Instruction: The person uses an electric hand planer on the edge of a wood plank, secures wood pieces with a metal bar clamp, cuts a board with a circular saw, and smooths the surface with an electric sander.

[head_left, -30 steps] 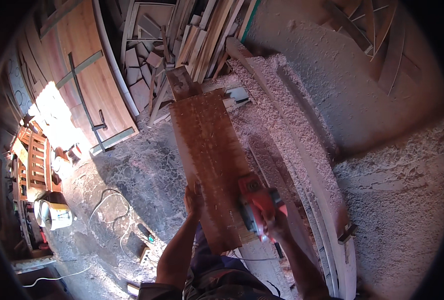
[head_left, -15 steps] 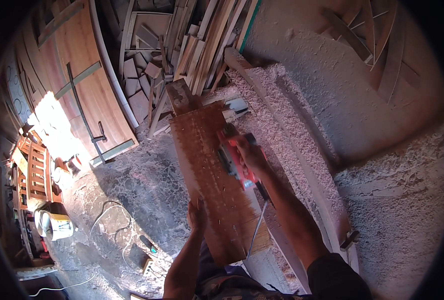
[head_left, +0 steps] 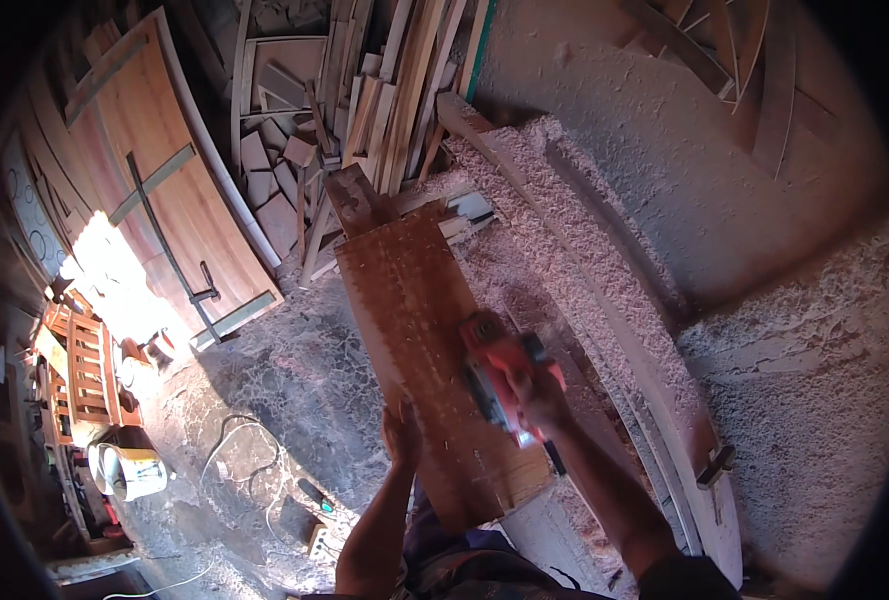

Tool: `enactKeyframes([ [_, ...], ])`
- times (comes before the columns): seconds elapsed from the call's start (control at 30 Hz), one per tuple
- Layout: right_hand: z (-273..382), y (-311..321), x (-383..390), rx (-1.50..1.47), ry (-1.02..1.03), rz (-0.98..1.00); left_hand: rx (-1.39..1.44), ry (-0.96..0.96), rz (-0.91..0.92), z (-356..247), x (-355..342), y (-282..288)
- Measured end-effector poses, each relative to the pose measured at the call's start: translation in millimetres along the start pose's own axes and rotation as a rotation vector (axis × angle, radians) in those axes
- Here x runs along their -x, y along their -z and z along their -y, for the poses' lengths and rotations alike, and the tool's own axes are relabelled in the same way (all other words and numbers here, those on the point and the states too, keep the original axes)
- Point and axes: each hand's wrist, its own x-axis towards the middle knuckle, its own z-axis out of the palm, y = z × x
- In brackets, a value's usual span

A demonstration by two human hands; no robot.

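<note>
A wide brown wooden board (head_left: 410,330) slants across the middle, darker on its face with a paler strip down the left side. My right hand (head_left: 542,398) is closed around the handle of a red electric planer (head_left: 503,366). The planer rests along the board's right side, slightly blurred. On the board's left edge, my left hand (head_left: 402,436) grips the wood, its fingers partly hidden. Under the board's far end a thick wooden block (head_left: 358,198) sticks out.
Shavings cover a long beam (head_left: 585,240) at right, with a clamp (head_left: 716,467) near its end. Offcuts (head_left: 275,180) and planks (head_left: 395,90) lie at the back. Clamped panels (head_left: 155,150) stand left, near a bucket (head_left: 130,472) and a cable (head_left: 227,437) on the floor.
My right hand has drawn the planer back toward me and to the right along the board. My left hand stays at the board's left edge. The whole view has shifted slightly.
</note>
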Motion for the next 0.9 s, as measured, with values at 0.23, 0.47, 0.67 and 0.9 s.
enactKeyframes([
  [0.23,152,-19,-199,-0.246,0.132,0.013,0.04,0.007,0.02,-11,10,-10],
  [0.47,120,-7,-130,-0.235,0.091,0.097,-0.014,0.005,0.029,2,4,-6],
  [0.67,-3,25,54,0.004,-0.047,0.075,-0.045,-0.037,-0.007,-2,4,-4],
  [0.9,-68,43,200,0.201,0.079,-0.018,-0.03,-0.055,-0.021,-2,3,-7],
])
